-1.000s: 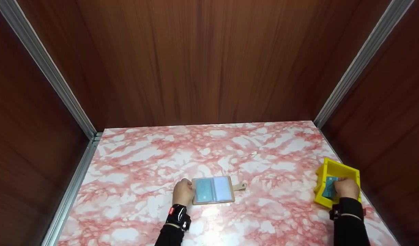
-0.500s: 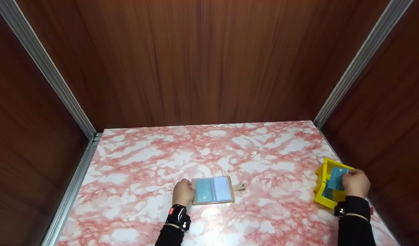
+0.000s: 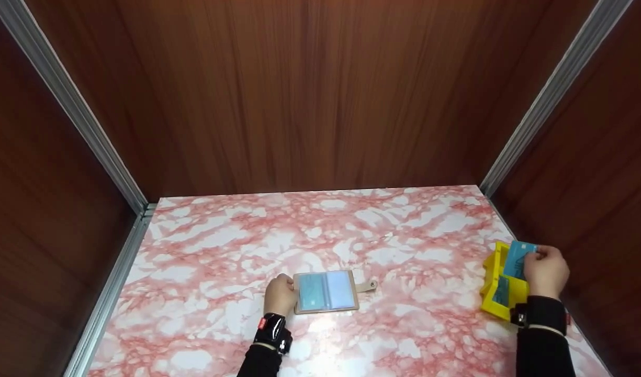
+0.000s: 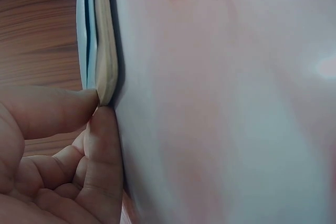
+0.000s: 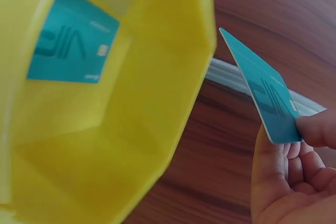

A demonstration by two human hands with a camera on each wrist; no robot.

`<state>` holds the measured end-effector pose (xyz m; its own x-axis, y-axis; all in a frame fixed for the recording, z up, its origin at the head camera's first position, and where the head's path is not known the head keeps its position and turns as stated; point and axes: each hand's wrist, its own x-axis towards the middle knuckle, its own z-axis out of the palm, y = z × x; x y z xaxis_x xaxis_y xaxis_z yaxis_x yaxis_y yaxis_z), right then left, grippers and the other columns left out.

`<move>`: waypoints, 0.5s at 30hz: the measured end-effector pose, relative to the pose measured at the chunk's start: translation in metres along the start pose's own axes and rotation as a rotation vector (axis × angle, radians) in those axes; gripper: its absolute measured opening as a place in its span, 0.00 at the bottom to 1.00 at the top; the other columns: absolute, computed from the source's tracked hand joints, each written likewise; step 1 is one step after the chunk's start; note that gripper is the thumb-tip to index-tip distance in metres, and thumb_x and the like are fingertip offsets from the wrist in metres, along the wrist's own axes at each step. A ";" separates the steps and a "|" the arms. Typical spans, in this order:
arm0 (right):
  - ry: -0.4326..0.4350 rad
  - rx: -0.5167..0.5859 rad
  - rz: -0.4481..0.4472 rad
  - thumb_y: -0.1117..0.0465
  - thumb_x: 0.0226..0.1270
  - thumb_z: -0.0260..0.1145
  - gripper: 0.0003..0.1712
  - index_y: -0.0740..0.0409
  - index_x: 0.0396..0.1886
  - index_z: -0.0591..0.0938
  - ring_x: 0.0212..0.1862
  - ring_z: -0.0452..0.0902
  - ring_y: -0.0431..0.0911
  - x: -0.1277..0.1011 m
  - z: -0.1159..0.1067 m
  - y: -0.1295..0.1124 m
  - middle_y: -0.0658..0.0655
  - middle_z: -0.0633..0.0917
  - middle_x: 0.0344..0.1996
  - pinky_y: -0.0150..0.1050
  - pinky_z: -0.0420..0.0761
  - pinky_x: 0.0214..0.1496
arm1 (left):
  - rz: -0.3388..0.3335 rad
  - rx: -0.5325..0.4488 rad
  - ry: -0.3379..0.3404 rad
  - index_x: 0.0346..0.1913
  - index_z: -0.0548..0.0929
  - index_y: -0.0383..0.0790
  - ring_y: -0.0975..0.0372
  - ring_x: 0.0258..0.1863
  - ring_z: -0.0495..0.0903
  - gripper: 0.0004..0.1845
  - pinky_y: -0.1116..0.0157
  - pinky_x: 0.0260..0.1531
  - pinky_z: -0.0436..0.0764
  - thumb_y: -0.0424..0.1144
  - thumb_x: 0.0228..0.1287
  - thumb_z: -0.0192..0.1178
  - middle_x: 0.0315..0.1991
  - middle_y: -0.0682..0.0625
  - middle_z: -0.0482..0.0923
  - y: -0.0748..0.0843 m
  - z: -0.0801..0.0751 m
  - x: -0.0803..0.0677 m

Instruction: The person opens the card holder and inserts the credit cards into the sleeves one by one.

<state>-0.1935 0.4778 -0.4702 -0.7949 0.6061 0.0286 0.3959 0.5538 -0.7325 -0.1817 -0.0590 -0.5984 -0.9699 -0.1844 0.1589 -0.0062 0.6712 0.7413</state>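
Observation:
An unfolded card holder (image 3: 328, 291) lies on the table with a teal card (image 3: 312, 292) behind its left clear sleeve and a strap with a snap on its right. My left hand (image 3: 280, 294) pinches the holder's left edge between thumb and forefinger; the left wrist view shows the tan cover edge (image 4: 106, 40) in that pinch. Over the yellow bin (image 3: 490, 285), my right hand (image 3: 548, 271) holds a teal card (image 3: 518, 259) by its edge. In the right wrist view another teal card (image 5: 76, 40) lies inside the bin, apart from the held one.
Red and white marbled table (image 3: 236, 251) spreads around the holder. Brown wood-grain panels (image 3: 310, 94) rise at the back and both sides, with metal rails (image 3: 540, 99) at the corners. The bin stands near the right panel.
My right hand has lifted one teal card up out of the yellow bin, and another card now shows below. The left hand and the card holder have stayed where they were.

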 end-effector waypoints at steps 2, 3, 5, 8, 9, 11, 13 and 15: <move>0.002 0.009 -0.012 0.60 0.73 0.47 0.28 0.74 0.67 0.67 0.52 0.68 0.63 -0.002 0.001 -0.006 0.74 0.73 0.56 0.55 0.71 0.54 | 0.000 0.003 -0.002 0.33 0.81 0.32 0.51 0.29 0.79 0.08 0.53 0.36 0.78 0.24 0.45 0.63 0.25 0.47 0.79 -0.001 0.000 0.000; 0.003 0.011 -0.021 0.60 0.73 0.47 0.28 0.74 0.67 0.67 0.52 0.69 0.63 -0.003 0.001 -0.008 0.73 0.73 0.57 0.55 0.72 0.54 | 0.002 0.005 -0.003 0.33 0.81 0.32 0.51 0.29 0.79 0.08 0.53 0.36 0.78 0.24 0.45 0.63 0.25 0.47 0.79 0.000 0.000 0.000; 0.017 0.016 -0.051 0.60 0.73 0.48 0.27 0.73 0.66 0.68 0.51 0.69 0.62 -0.005 0.003 -0.014 0.73 0.74 0.55 0.54 0.72 0.53 | 0.000 0.007 -0.006 0.33 0.81 0.31 0.51 0.29 0.79 0.08 0.53 0.35 0.78 0.24 0.45 0.64 0.25 0.47 0.79 0.000 0.000 0.000; 0.027 0.017 -0.096 0.60 0.74 0.48 0.26 0.74 0.64 0.69 0.50 0.69 0.63 -0.008 0.007 -0.021 0.73 0.74 0.54 0.55 0.72 0.53 | -0.003 0.006 -0.010 0.33 0.81 0.31 0.50 0.30 0.80 0.09 0.53 0.36 0.78 0.24 0.46 0.64 0.26 0.46 0.80 0.000 0.000 0.000; 0.030 0.019 -0.109 0.60 0.74 0.49 0.26 0.73 0.63 0.70 0.49 0.70 0.62 -0.009 0.009 -0.023 0.73 0.74 0.53 0.54 0.72 0.52 | -0.003 0.006 -0.010 0.33 0.81 0.31 0.50 0.30 0.80 0.08 0.53 0.36 0.78 0.24 0.46 0.64 0.26 0.47 0.80 0.000 0.000 0.000; 0.023 0.023 -0.125 0.59 0.74 0.49 0.26 0.73 0.63 0.70 0.49 0.70 0.62 -0.011 0.013 -0.028 0.73 0.74 0.52 0.54 0.72 0.51 | -0.003 0.004 -0.006 0.33 0.81 0.31 0.50 0.30 0.80 0.08 0.53 0.36 0.78 0.24 0.46 0.64 0.25 0.46 0.80 0.000 0.001 0.000; 0.011 0.029 -0.135 0.59 0.74 0.49 0.25 0.73 0.63 0.70 0.48 0.70 0.62 -0.013 0.018 -0.032 0.72 0.74 0.53 0.53 0.72 0.51 | 0.002 0.004 -0.002 0.33 0.81 0.31 0.50 0.29 0.80 0.08 0.53 0.35 0.78 0.24 0.46 0.64 0.25 0.46 0.80 -0.001 0.001 0.000; 0.006 0.044 -0.146 0.60 0.75 0.49 0.25 0.72 0.63 0.70 0.49 0.70 0.61 -0.016 0.025 -0.036 0.72 0.75 0.53 0.52 0.73 0.52 | 0.001 0.006 -0.003 0.33 0.81 0.31 0.50 0.29 0.80 0.08 0.53 0.36 0.78 0.24 0.46 0.64 0.25 0.46 0.80 0.000 0.001 0.000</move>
<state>-0.2069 0.4339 -0.4609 -0.8396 0.5247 0.1409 0.2560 0.6108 -0.7492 -0.1824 -0.0589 -0.5990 -0.9707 -0.1814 0.1578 -0.0064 0.6756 0.7372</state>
